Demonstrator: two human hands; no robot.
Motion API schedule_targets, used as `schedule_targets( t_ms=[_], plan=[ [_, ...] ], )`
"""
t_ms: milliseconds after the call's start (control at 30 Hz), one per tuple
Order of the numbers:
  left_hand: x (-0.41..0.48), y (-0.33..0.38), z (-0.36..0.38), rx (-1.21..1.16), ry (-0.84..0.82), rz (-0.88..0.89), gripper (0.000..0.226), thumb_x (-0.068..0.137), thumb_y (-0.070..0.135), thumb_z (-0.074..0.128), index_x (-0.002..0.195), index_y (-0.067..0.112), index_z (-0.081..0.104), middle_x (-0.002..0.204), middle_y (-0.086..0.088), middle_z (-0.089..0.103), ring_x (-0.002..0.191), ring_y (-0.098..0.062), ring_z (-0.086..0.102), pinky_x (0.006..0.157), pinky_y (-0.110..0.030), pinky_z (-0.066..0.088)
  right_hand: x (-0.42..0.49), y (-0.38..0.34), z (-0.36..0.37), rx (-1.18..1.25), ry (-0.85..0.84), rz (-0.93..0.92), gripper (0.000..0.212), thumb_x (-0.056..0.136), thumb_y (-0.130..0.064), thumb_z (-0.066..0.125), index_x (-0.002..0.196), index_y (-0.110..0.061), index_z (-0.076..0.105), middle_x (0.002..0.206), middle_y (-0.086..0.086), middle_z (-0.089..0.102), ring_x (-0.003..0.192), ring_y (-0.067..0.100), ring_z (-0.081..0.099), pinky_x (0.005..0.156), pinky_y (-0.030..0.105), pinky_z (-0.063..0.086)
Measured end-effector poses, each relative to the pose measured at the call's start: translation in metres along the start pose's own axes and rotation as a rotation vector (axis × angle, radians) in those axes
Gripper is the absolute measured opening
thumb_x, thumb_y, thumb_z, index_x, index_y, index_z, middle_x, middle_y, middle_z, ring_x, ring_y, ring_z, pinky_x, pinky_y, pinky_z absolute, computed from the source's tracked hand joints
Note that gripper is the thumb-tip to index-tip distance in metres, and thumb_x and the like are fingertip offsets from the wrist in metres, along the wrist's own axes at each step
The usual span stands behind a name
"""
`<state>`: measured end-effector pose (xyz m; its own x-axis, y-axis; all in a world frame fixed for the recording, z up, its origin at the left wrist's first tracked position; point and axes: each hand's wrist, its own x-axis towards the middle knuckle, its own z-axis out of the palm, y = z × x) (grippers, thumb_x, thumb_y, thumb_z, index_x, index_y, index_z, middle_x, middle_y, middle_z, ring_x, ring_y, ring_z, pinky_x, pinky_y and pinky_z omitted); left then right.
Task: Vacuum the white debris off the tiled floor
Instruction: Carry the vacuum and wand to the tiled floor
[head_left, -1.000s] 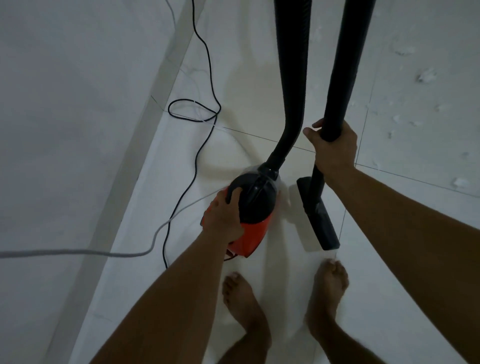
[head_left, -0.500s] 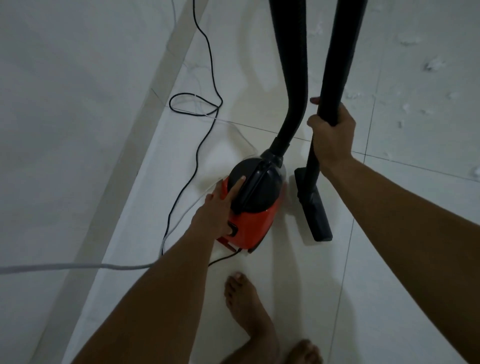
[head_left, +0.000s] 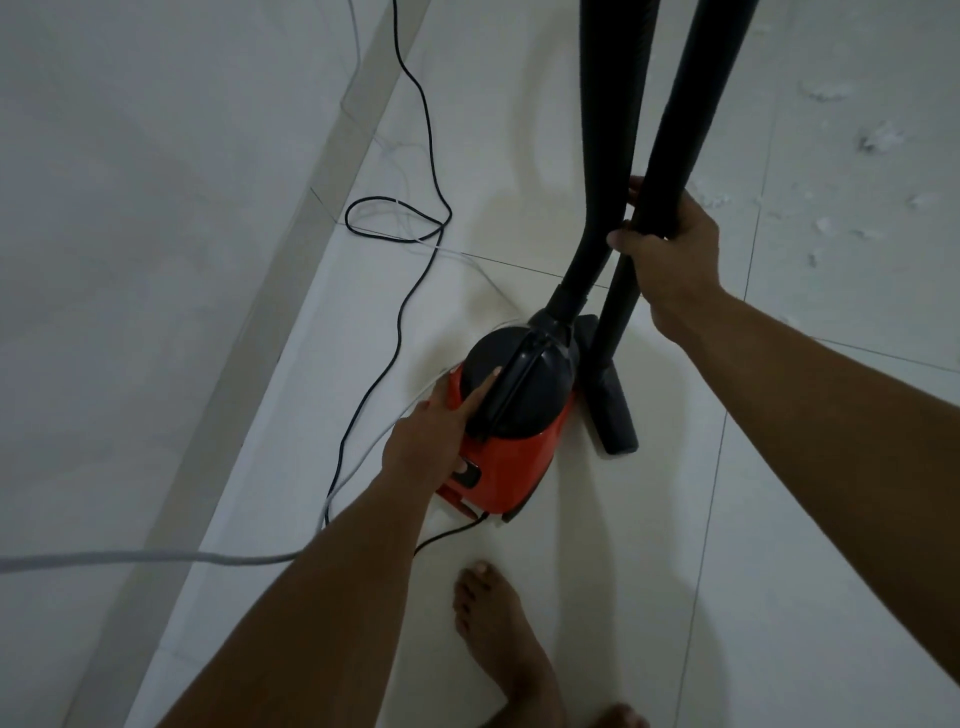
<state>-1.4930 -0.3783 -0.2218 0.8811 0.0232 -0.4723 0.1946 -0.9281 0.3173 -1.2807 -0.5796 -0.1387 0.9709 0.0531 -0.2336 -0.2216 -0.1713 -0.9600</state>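
1. Tiled floor: white debris scattered far right, well beyond nozzle.
2. Vacuum canister centre; left hand fingers straight, together, resting on it.
3. Wand near-upright; right hand fingers wrapped round it, nearer the debris.

The left forearm and right forearm are bare, as are both feet.

One vacuum, two hands, two cables, two bare feet.
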Motion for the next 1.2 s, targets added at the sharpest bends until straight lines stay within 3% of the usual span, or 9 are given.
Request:
schedule_targets(
  t_ms=[167,367,467,533,700,800,867,967,1200],
  plan=[
    [-0.005,-0.001,0.007,-0.089,0.096,-0.041,0.127,0.078,0.021,0.077,0.144,0.06,-0.024,0.163,-0.008,0.007,0.123,-0.035,0.054,0.082,-0.05,0.059,0.003,0.004,0.006,-0.022,-0.011,0.005,0.053,0.075,0.004,0.072,0.122,-0.02,0.072,0.113,-0.01,0.075,0.104,0.017,0.071,0.099,0.041,0.058],
    [-0.007,0.002,0.011,-0.131,0.078,-0.055,0.12,0.082,0.017,0.073,0.148,0.06,-0.017,0.163,-0.007,0.004,0.121,-0.032,0.053,0.081,-0.046,0.06,-0.001,-0.002,0.007,-0.004,0.016,-0.002,0.048,0.078,0.009,0.07,0.12,-0.016,0.07,0.112,0.0,0.073,0.101,0.019,0.07,0.096,0.041,0.059],
    [0.0,0.005,-0.009,-0.27,-0.056,0.013,0.082,0.092,0.031,0.065,0.15,0.059,0.016,0.161,-0.003,0.026,0.13,-0.036,0.049,0.103,-0.052,0.048,-0.006,-0.011,0.003,-0.014,0.039,-0.003,0.054,0.079,0.011,0.071,0.122,-0.021,0.069,0.118,-0.003,0.071,0.107,0.014,0.067,0.097,0.041,0.059],
    [0.006,0.016,-0.036,-0.32,-0.125,0.004,0.068,0.09,0.02,0.063,0.147,0.047,0.039,0.155,-0.003,0.039,0.137,-0.03,0.044,0.111,-0.039,0.039,-0.011,-0.021,0.0,-0.02,0.048,0.017,0.056,0.081,0.01,0.072,0.124,-0.025,0.068,0.12,-0.007,0.069,0.107,0.008,0.065,0.097,0.038,0.058],
    [0.032,0.096,-0.199,-0.896,0.043,0.003,0.109,0.063,0.05,0.085,0.154,0.041,0.026,0.148,0.001,0.046,0.131,-0.016,0.047,0.111,-0.039,0.042,-0.031,-0.05,-0.006,-0.087,0.044,0.065,0.056,0.083,0.008,0.073,0.129,-0.023,0.067,0.11,-0.011,0.068,0.098,0.007,0.066,0.093,0.036,0.059],
    [0.034,0.157,-0.294,-0.942,0.225,0.286,0.072,0.07,0.047,0.088,0.131,0.023,0.055,0.102,0.014,0.063,0.103,-0.007,0.06,0.104,-0.039,0.048,-0.044,-0.069,-0.005,-0.171,0.024,0.103,0.054,0.082,0.004,0.074,0.128,-0.022,0.066,0.108,-0.011,0.068,0.103,0.015,0.065,0.095,0.037,0.056],
    [0.025,0.183,-0.321,-0.966,0.262,0.338,0.036,0.074,0.043,0.086,0.102,0.033,0.066,0.093,0.017,0.07,0.096,-0.004,0.067,0.094,-0.036,0.055,-0.05,-0.081,-0.005,-0.223,0.035,0.129,0.053,0.082,0.0,0.074,0.13,-0.021,0.065,0.11,-0.006,0.07,0.106,0.019,0.066,0.093,0.035,0.054],
    [0.018,0.197,-0.327,-1.057,0.261,0.263,0.044,0.075,0.044,0.085,0.104,0.014,0.072,0.097,-0.008,0.075,0.094,-0.019,0.072,0.086,-0.041,0.06,-0.057,-0.094,-0.005,-0.27,0.041,0.147,0.051,0.084,-0.006,0.076,0.131,-0.018,0.063,0.113,0.0,0.072,0.105,0.022,0.065,0.094,0.036,0.054],
    [0.02,0.218,-0.341,-1.01,0.397,0.083,0.044,0.07,0.049,0.085,0.103,0.024,0.071,0.091,0.008,0.075,0.085,-0.007,0.072,0.077,-0.028,0.06,-0.075,-0.127,-0.018,-0.317,-0.005,0.2,0.056,0.09,-0.008,0.071,0.142,-0.023,0.057,0.127,0.001,0.068,0.116,0.022,0.065,0.096,0.031,0.053]
  ],
)
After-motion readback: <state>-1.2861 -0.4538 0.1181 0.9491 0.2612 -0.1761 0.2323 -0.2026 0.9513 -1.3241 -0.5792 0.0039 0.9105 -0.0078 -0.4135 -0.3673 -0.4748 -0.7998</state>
